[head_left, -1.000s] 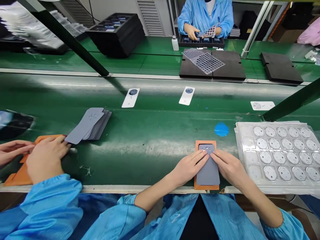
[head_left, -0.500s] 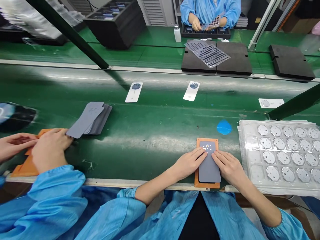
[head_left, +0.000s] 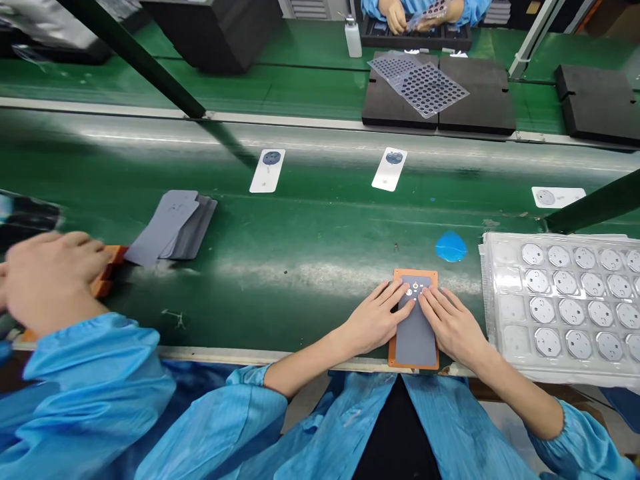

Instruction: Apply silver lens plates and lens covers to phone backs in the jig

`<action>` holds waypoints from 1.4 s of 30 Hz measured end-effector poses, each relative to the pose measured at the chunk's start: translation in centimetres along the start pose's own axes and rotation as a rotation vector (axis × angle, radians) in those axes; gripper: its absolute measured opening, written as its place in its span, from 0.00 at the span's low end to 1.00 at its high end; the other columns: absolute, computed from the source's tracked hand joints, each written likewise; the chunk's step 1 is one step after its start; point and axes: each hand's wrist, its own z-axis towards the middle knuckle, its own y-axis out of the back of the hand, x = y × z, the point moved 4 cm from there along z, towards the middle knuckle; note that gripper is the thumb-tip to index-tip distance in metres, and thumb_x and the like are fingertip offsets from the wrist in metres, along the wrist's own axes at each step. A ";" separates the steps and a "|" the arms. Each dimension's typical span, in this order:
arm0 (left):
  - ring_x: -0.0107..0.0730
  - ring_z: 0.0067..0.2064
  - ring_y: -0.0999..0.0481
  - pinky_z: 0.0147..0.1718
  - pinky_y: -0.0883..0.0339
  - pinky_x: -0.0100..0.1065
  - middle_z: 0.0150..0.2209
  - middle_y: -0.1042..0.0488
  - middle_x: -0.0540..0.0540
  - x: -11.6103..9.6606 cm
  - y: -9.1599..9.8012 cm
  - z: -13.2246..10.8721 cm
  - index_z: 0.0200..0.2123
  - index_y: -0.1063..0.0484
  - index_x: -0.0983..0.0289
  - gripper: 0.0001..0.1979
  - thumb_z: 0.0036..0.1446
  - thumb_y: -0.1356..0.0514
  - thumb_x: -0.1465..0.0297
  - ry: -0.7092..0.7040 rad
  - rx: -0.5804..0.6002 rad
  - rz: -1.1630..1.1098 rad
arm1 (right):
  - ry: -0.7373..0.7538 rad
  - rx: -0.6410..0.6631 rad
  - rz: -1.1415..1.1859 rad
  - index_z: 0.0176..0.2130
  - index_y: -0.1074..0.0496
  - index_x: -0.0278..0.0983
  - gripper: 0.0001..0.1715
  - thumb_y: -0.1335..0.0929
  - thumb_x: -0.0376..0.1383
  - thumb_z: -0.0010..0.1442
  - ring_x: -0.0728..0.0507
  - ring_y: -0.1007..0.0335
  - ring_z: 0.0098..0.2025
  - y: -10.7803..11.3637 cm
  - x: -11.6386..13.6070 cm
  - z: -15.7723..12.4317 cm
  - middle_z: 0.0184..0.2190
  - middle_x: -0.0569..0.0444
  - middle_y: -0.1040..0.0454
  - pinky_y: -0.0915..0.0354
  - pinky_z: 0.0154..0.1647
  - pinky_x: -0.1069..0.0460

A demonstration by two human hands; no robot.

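A head-worn camera looks forward and steeply down across a green counter (head_left: 300, 303). The wearer's blue jacket (head_left: 345, 423) crosses the bottom edge, close beneath the lens; the left hand (head_left: 371, 321) and right hand (head_left: 454, 327) appear near, lower right of center, while a co-worker's hand (head_left: 396, 18) shows farther off, top edge.

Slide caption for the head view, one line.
Left hand and right hand on a grey panel bordered by an orange frame, clear tray of white discs to the right.

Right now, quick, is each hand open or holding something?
Left hand: open, touching the gray phone-shaped panel.
Right hand: open, touching the same panel.
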 end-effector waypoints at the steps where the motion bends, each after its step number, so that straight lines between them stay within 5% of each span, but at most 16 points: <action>1: 0.59 0.70 0.42 0.66 0.43 0.57 0.67 0.40 0.72 0.0 -0.1 -0.1 0.64 0.37 0.67 0.28 0.60 0.40 0.73 -0.001 -0.001 -0.009 | -0.002 0.001 0.001 0.62 0.34 0.25 0.29 0.41 0.24 0.64 0.32 0.37 0.66 0.0 0.1 -0.1 0.63 0.36 0.32 0.37 0.66 0.36; 11: 0.58 0.66 0.37 0.65 0.40 0.57 0.64 0.33 0.67 -0.9 -0.1 -1.0 0.61 0.32 0.68 0.23 0.63 0.45 0.76 0.056 -0.129 -0.013 | -0.020 0.033 0.010 0.64 0.35 0.24 0.29 0.41 0.25 0.65 0.33 0.39 0.68 -0.1 0.7 -1.0 0.64 0.36 0.34 0.38 0.68 0.38; 18: 0.64 0.70 0.46 0.66 0.44 0.63 0.67 0.38 0.65 -0.3 0.1 -0.9 0.65 0.37 0.69 0.28 0.62 0.41 0.73 0.099 -0.056 -0.172 | -0.034 0.047 0.038 0.66 0.39 0.21 0.33 0.39 0.26 0.64 0.29 0.42 0.69 -0.2 1.0 -0.8 0.66 0.32 0.37 0.38 0.68 0.37; 23: 0.60 0.74 0.58 0.68 0.49 0.62 0.71 0.44 0.61 0.6 0.2 -1.3 0.69 0.43 0.59 0.36 0.60 0.36 0.72 0.088 -0.028 -0.385 | -0.031 -0.067 0.135 0.66 0.37 0.25 0.32 0.40 0.24 0.64 0.31 0.35 0.65 0.6 0.6 -0.8 0.62 0.35 0.32 0.31 0.63 0.37; 27: 0.55 0.75 0.59 0.68 0.49 0.60 0.73 0.50 0.61 1.6 1.3 -0.4 0.71 0.48 0.55 0.41 0.59 0.34 0.72 0.263 -0.258 -0.717 | -0.217 -0.313 0.545 0.63 0.30 0.40 0.29 0.37 0.25 0.66 0.37 0.28 0.60 2.3 -0.6 -1.0 0.58 0.47 0.25 0.27 0.59 0.41; 29: 0.51 0.70 0.41 0.66 0.41 0.54 0.68 0.39 0.62 1.5 1.9 0.4 0.67 0.41 0.57 0.35 0.59 0.33 0.70 0.387 -0.429 -0.958 | -0.452 -0.449 0.910 0.56 0.24 0.43 0.21 0.34 0.29 0.66 0.38 0.23 0.54 2.3 -1.4 -1.3 0.53 0.49 0.21 0.25 0.56 0.40; 32: 0.39 0.50 0.20 0.52 0.26 0.40 0.51 0.22 0.60 0.1 2.6 2.0 0.53 0.29 0.64 0.18 0.61 0.34 0.68 0.428 -0.575 -1.271 | -0.806 -0.670 1.537 0.41 0.19 0.42 0.07 0.29 0.34 0.63 0.41 0.19 0.40 0.8 -2.0 -1.8 0.40 0.53 0.17 0.22 0.47 0.44; 37: 0.33 0.40 0.19 0.44 0.25 0.34 0.37 0.19 0.56 -2.5 5.3 3.4 0.38 0.24 0.65 0.03 0.62 0.35 0.72 0.242 -0.812 -1.081 | -0.973 -0.723 2.279 0.34 0.24 0.39 0.08 0.25 0.30 0.52 0.48 0.22 0.37 -0.5 -1.5 -1.1 0.33 0.56 0.21 0.24 0.43 0.53; 42: 0.34 0.42 0.20 0.45 0.25 0.37 0.38 0.19 0.57 -4.1 6.6 3.7 0.42 0.25 0.65 0.06 0.62 0.37 0.78 0.051 -0.939 -0.865 | -0.979 -0.728 2.485 0.34 0.31 0.41 0.12 0.28 0.28 0.49 0.50 0.27 0.38 0.3 -0.8 -0.2 0.30 0.59 0.27 0.25 0.40 0.55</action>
